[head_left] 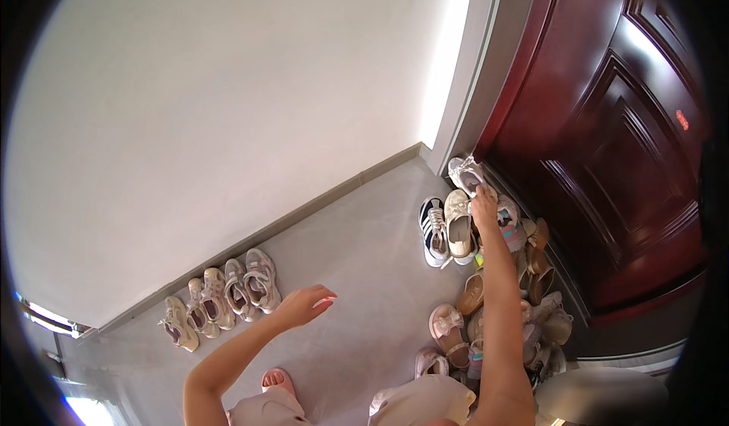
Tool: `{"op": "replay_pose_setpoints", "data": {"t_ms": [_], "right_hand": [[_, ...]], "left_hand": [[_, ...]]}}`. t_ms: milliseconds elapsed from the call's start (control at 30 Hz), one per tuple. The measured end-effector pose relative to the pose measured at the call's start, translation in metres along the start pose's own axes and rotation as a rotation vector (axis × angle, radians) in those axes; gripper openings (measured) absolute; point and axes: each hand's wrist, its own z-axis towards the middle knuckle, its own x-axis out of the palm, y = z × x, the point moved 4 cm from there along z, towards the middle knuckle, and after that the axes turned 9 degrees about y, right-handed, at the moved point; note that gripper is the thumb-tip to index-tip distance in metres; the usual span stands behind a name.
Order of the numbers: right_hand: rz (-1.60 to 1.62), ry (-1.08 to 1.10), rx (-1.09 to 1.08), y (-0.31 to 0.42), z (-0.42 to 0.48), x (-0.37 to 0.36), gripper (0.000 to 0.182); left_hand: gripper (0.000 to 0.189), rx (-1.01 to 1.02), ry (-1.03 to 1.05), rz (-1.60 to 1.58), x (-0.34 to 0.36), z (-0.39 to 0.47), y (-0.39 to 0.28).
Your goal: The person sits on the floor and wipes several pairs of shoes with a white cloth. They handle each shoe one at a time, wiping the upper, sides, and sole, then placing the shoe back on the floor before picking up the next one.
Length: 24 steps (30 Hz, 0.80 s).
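Observation:
My right hand (484, 207) reaches to the pile by the door, its fingers at the heel of a white sneaker (468, 176); whether they grip it is unclear. Beside it lie a cream slip-on shoe (458, 224) and a navy sneaker with white stripes (434, 229). My left hand (304, 306) hangs above the grey floor with fingers apart, holding nothing. To its left, several light sneakers (260, 281) stand in a row along the wall. A pink sandal with a bow (448, 332) lies near my right forearm.
A dark red panelled door (603, 141) stands at the right, with more shoes and brown sandals (537, 246) heaped along its sill. A white wall (228, 113) with a grey baseboard (319, 203) runs along the far side. A blurred rounded object (603, 394) is at the lower right.

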Motion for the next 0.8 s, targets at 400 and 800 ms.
{"op": "replay_pose_setpoints", "data": {"t_ms": [400,800], "right_hand": [[0.369,-0.347,-0.536,0.136,-0.173,-0.297,0.014],[0.476,-0.471,-0.879,0.263,-0.345,-0.506,0.022]], "left_hand": [[0.030,0.023,-0.246,-0.026,-0.061,-0.034,-0.115],[0.065,0.306,-0.769,-0.870,-0.122,-0.136,-0.201]]}}
